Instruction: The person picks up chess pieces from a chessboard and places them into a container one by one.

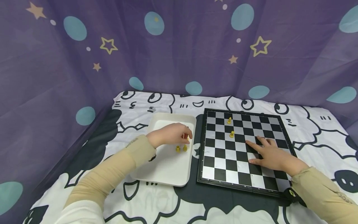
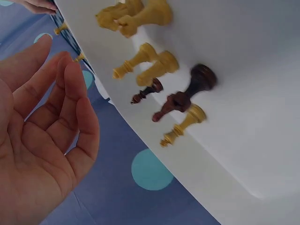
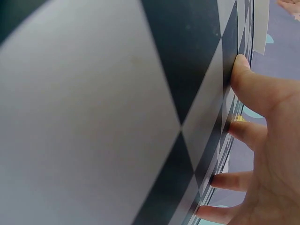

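Observation:
My left hand (image 1: 172, 134) hovers over a white tray (image 1: 167, 172), its fingers loosely bent and nothing visible between them. In the left wrist view, yellow chess pieces (image 2: 138, 60) and dark brown chess pieces (image 2: 187, 91) stand in the tray, beyond the fingertips (image 2: 75, 77). Partly covered by that hand in the head view, the group shows two yellow pieces (image 1: 177, 149) near its edge. The right hand (image 1: 272, 155) rests with spread fingers on a black-and-silver chessboard (image 1: 219, 161). Two yellow chess pieces (image 1: 231, 134) stand on the board's far left part.
Under the tray and board lies a white cloth (image 1: 156, 202) with black cartoon shapes. A purple curtain (image 1: 179, 56) with stars and blue ovals hangs behind and at the sides. The tray's right rim lies close to the board's left edge.

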`<state>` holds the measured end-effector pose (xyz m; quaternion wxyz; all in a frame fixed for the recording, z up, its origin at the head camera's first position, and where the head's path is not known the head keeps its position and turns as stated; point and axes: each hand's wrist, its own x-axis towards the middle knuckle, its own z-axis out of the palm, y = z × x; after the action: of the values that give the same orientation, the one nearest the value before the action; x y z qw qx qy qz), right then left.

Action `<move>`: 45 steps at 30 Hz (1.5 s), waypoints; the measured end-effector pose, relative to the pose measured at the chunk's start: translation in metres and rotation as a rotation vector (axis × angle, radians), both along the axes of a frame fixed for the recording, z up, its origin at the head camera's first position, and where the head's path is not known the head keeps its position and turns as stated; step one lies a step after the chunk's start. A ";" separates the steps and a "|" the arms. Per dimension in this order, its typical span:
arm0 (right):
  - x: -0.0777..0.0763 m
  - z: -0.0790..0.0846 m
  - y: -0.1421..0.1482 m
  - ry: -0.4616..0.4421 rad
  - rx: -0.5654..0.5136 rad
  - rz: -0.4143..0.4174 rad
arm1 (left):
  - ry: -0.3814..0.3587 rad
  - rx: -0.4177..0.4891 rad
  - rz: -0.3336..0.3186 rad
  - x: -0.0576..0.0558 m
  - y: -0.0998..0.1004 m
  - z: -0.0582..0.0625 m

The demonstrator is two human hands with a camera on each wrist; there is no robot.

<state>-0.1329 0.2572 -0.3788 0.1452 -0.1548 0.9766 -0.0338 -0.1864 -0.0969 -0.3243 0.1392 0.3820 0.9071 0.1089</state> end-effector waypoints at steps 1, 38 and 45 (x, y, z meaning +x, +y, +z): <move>0.000 0.000 0.000 0.002 0.000 0.000 | 0.001 0.000 -0.006 0.000 0.002 0.000; -0.003 0.000 0.001 -0.001 -0.018 0.009 | -0.079 0.063 -0.083 -0.020 0.077 0.015; -0.003 -0.001 0.002 -0.007 -0.020 0.006 | -0.059 0.041 -0.089 -0.029 0.090 0.014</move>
<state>-0.1354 0.2588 -0.3798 0.1470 -0.1591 0.9753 -0.0437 -0.2151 -0.0064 -0.3105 0.1628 0.4212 0.8823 0.1327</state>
